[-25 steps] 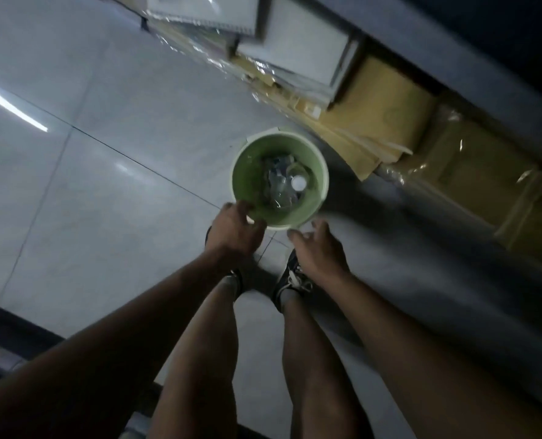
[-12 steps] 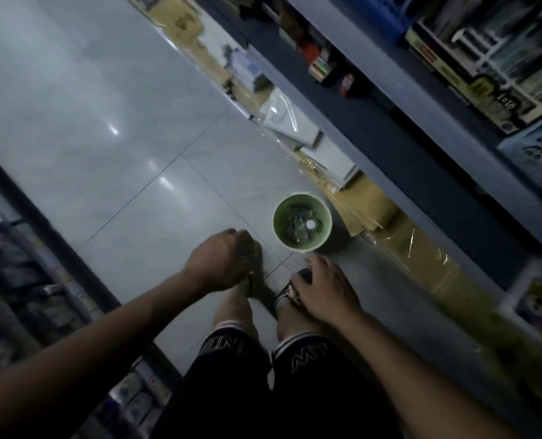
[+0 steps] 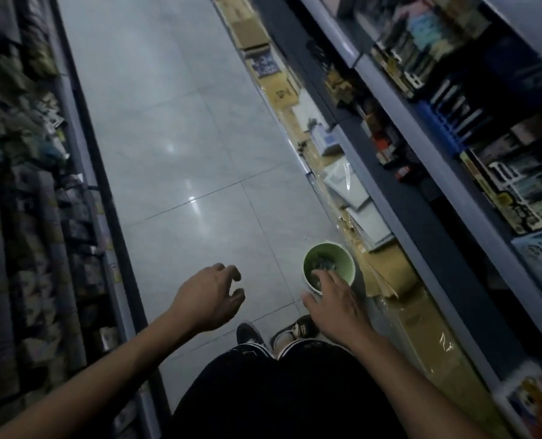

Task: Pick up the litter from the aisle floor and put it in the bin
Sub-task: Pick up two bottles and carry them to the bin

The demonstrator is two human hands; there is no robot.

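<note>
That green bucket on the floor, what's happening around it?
A person stands in a shop aisle over a round green plastic bin with crumpled litter inside, set on the grey tiled floor beside the right-hand shelves. Both hands are empty: the left hand hangs loosely curled, the right hand spread above the bin.

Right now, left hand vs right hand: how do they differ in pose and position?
The left hand has its fingers curled loosely like a claw, while the right hand has its fingers spread fairly straight. The left hand is over bare floor tiles, while the right hand's fingers overlap the near rim of the green bin in the image. Neither holds anything visible.
</note>
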